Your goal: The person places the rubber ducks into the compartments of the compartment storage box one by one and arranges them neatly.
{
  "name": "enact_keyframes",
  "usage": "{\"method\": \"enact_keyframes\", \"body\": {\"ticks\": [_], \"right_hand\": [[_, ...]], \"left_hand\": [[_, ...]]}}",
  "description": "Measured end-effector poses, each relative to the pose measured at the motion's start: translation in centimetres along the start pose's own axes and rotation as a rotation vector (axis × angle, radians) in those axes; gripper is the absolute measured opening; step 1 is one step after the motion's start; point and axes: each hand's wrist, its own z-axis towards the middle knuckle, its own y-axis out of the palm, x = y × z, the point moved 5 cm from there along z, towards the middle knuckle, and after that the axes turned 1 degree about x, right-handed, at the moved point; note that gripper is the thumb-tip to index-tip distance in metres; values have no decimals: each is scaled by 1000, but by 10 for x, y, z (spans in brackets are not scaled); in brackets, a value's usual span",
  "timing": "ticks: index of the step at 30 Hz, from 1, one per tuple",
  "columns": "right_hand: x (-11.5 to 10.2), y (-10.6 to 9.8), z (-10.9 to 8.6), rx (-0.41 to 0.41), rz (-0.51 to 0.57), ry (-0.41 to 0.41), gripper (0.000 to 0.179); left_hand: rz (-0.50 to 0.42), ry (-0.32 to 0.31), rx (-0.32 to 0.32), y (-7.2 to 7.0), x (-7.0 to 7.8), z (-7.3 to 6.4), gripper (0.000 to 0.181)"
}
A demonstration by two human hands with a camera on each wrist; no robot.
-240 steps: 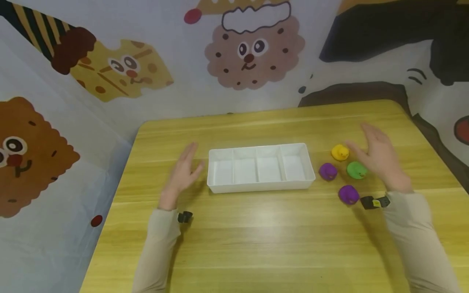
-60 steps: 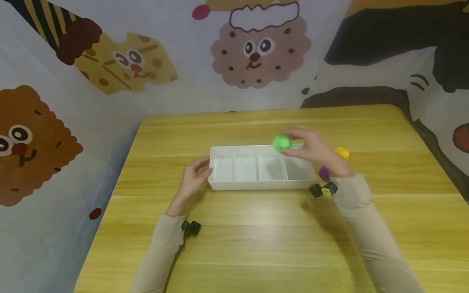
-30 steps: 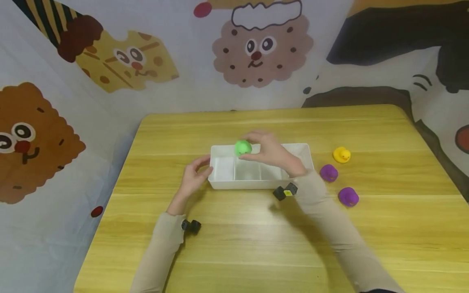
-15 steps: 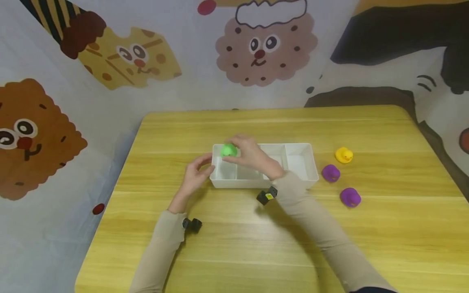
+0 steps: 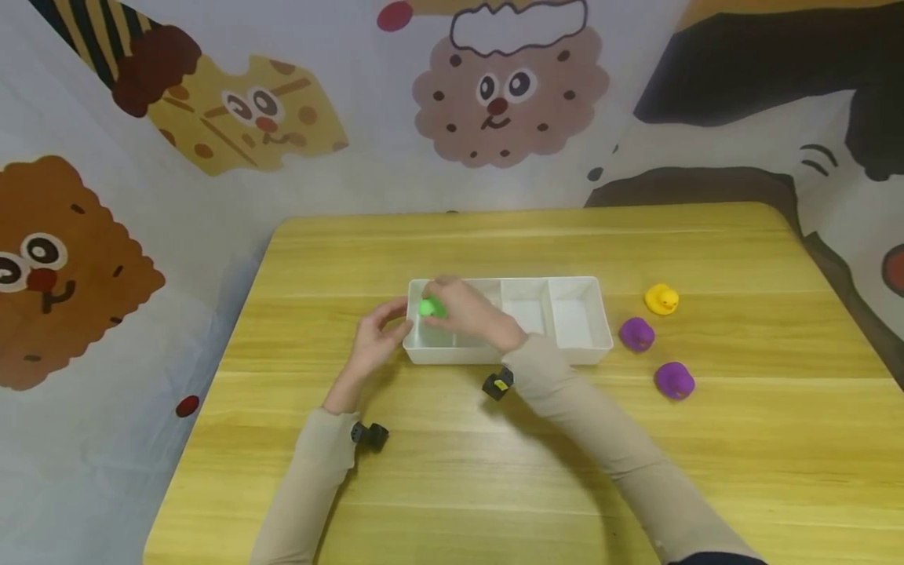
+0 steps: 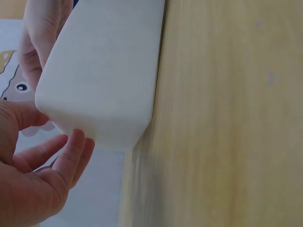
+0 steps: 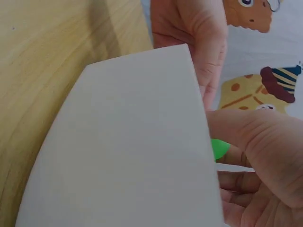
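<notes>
A green rubber duck [image 5: 429, 308] is pinched in my right hand [image 5: 466, 308], low in the leftmost compartment of a white divided tray [image 5: 508, 357]. The right wrist view shows a small green patch of the duck [image 7: 218, 148] between thumb and fingers, the rest hidden by the tray wall and hand. My left hand [image 5: 374, 339] holds the tray's left end. In the left wrist view, that hand's fingertips [image 6: 75, 139] press the outside of the end wall, with the thumb at the rim.
Right of the tray sit a yellow duck [image 5: 661, 299], a purple duck [image 5: 637, 334] and a nearer purple duck [image 5: 675, 380] on the wooden table [image 5: 452, 471]. A cartoon-printed cloth [image 5: 367, 188] hangs behind the table.
My right hand has picked up the green duck from the right, carried it left across the tray and lowered it into the leftmost compartment. My left hand has come to the tray's left end.
</notes>
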Motion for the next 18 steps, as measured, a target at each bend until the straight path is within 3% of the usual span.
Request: {"method": "enact_keyframes", "body": {"ticks": [9,18], "right_hand": [[-7,11,3,-81,-66,23,21],[-6,23,8,-131,-145,20,20]], "left_hand": [[-22,-9,-2,0,-4,0,39],[-16,0,18,0,-3,-1,40]]}}
